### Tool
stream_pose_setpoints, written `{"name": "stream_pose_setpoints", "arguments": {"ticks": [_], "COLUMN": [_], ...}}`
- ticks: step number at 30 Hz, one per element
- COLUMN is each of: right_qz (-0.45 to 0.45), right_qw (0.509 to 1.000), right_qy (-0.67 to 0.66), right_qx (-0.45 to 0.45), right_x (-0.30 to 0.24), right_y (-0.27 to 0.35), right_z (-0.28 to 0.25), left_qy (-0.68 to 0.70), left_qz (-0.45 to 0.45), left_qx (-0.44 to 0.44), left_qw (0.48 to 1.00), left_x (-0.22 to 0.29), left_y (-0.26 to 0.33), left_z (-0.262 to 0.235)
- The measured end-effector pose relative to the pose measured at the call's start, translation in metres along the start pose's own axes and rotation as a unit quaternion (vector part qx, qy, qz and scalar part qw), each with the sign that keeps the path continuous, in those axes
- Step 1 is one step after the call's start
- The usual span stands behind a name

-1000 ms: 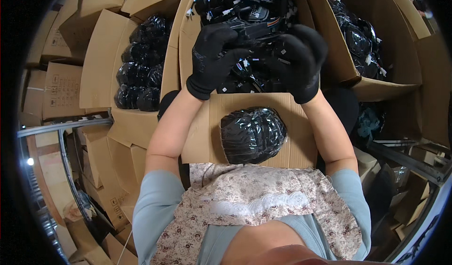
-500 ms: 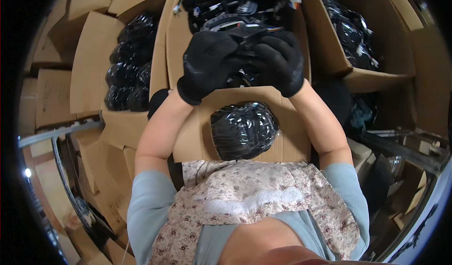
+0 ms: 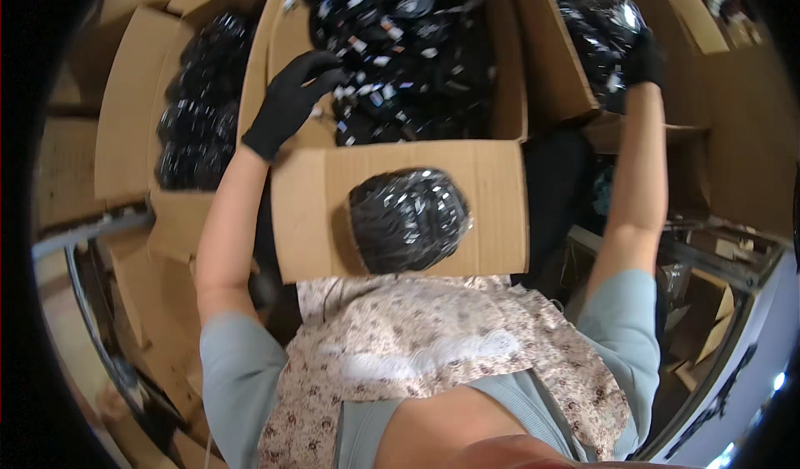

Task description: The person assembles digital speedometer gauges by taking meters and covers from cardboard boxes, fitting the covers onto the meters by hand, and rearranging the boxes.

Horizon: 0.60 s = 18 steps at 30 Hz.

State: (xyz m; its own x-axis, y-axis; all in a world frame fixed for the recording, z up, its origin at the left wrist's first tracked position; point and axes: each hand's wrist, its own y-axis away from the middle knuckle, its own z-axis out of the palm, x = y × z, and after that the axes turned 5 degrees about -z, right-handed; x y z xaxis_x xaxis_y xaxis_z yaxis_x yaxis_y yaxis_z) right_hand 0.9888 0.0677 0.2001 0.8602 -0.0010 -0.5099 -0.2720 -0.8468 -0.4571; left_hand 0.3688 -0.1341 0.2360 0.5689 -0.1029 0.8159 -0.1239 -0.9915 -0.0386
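Observation:
My left hand [image 3: 293, 100], in a black glove, hangs over the left edge of the middle cardboard box [image 3: 292, 73], its fingers apart and nothing visible in them. That box holds many black parts [image 3: 417, 77] with white and coloured connectors. Far to the right, my right hand [image 3: 644, 60] reaches into another box [image 3: 562, 77] and meets a heap of shiny black wrapped pieces [image 3: 596, 31]. Its fingers are hidden and blurred there. A rounded black bundle wrapped in clear film [image 3: 410, 220] rests on the cardboard flap [image 3: 492, 210] in front of me.
On the left stands a box [image 3: 125, 119] with stacked film-wrapped black bundles [image 3: 196, 140]. Metal rails [image 3: 92, 234] run at the left side, and a metal frame [image 3: 717, 265] stands at the right. More cartons surround the work area.
Both hands have parted: the left moved left, the right swung into the right-hand box. The black part with wires they held together over the middle box is no longer in them.

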Motion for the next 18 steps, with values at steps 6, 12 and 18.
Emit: {"name": "stream_pose_setpoints", "arguments": {"ticks": [6,12,18], "right_qz": [-0.208,-0.356,-0.474], "right_qw": [0.962,0.745,0.72], "right_qy": [0.166,-0.369,-0.171], "right_qx": [0.053,-0.427,-0.477], "right_x": [-0.09,-0.31,-0.344], "right_y": [0.056,0.275,0.324], "right_z": [0.002,-0.047,-0.058], "left_qy": [-0.081,-0.203,-0.35], "left_qz": [-0.057,-0.093,0.0], "left_qx": [-0.065,-0.217,-0.344], "left_qw": [0.993,0.95,0.871], "left_x": [-0.045,-0.105,-0.132], "left_y": [0.02,-0.019,-0.057], "left_z": [-0.015,0.019,0.097]}}
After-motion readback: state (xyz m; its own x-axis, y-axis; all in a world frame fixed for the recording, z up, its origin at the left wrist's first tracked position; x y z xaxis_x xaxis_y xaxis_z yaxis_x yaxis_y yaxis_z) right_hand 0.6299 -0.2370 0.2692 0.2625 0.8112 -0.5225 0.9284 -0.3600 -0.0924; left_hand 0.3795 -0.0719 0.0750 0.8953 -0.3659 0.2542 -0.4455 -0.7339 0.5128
